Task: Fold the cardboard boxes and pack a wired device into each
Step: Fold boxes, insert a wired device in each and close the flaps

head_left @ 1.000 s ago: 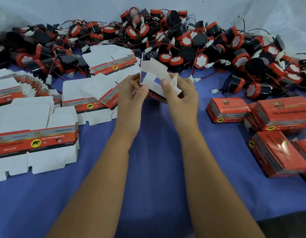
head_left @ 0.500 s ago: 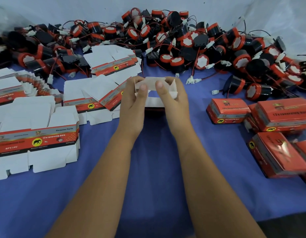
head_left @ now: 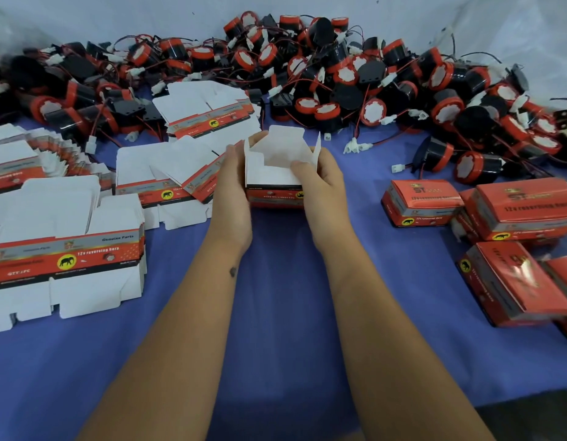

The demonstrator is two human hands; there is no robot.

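Both hands hold one half-formed box (head_left: pixel 277 176) just above the blue cloth (head_left: pixel 275 313). The left hand (head_left: pixel 232 186) grips its left side, fingers curled behind. The right hand (head_left: pixel 320 183) grips the right side, thumb pressing a white flap inward. The box's top flaps stand open, white inside up, red print facing the person. Left of the box lie stacks of flat blanks (head_left: pixel 66 249). Right of it sit closed boxes (head_left: pixel 422 202). Beyond it is a heap of wired devices (head_left: pixel 339 74).
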